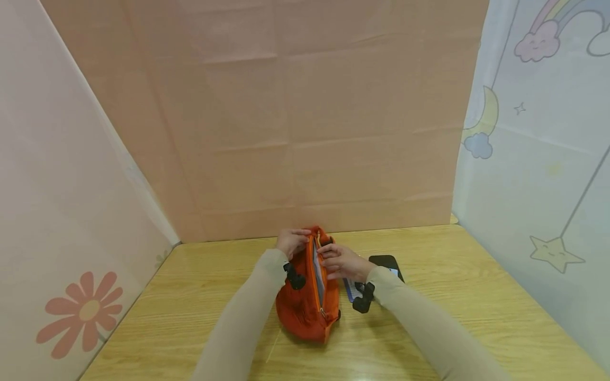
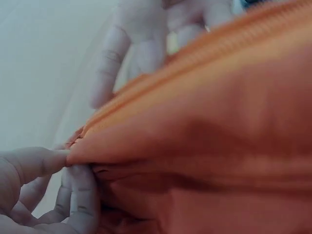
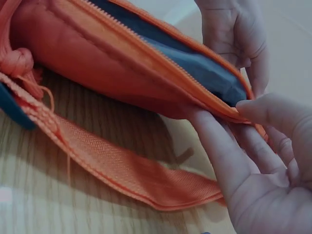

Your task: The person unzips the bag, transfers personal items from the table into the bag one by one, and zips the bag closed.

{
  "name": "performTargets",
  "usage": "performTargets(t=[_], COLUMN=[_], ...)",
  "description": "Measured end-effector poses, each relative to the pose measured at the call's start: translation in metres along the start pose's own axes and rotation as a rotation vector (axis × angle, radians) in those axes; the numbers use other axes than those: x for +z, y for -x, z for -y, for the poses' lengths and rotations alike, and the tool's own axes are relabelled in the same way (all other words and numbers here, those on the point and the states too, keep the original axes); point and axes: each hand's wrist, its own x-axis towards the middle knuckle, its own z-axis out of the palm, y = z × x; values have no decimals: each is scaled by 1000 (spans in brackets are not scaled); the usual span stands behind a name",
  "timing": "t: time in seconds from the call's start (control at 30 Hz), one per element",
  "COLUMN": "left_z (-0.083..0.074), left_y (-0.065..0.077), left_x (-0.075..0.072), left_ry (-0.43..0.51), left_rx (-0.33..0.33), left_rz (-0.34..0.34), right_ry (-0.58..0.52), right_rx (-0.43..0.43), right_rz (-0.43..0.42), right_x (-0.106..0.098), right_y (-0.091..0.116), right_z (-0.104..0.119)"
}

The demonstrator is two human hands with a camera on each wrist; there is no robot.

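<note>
An orange-red waist bag [image 1: 302, 301] lies lengthwise on the table, its long zipper [image 3: 161, 53] undone. Grey lining [image 3: 195, 66] shows inside the gap. At the bag's far end, my left hand [image 1: 292, 242] pinches the fabric corner between thumb and fingers [image 2: 80, 195]. From the other side, my right hand [image 1: 344, 263] grips the zippered edge near that same end. Its thumb lies at the lip of the opening, and its fingers [image 3: 219, 146] go along the outside. An orange strap [image 3: 141, 170] hangs along the bag's right side, with a knotted cord [image 3: 19, 63] nearby.
Right of the bag, partly behind my right wrist, lie a black flat object [image 1: 385, 261] and a blue-edged card [image 1: 351, 291]. The wooden table [image 1: 200, 296] meets a tan cloth backdrop [image 1: 310, 132] at the back and printed cloth walls [image 1: 534, 174] at both sides.
</note>
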Motion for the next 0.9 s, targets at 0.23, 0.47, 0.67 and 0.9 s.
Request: performTargets(t=[0.23, 0.47, 0.67, 0.9], left_z=[7, -3, -6, 6], left_y=[3, 22, 45, 50], left_x=[-8, -8, -4, -2], left_ry=[-142, -366, -628, -736], left_rx=[48, 187, 324, 323], left_rz=[4, 116, 186, 184], right_ry=[-46, -63, -72, -65], right_rx=[8, 9, 10, 12], right_rz=[1, 1, 7, -1], right_x=[4, 3, 2, 2], right_y=[-1, 0, 0, -1], right_z=[-2, -3, -2, -3])
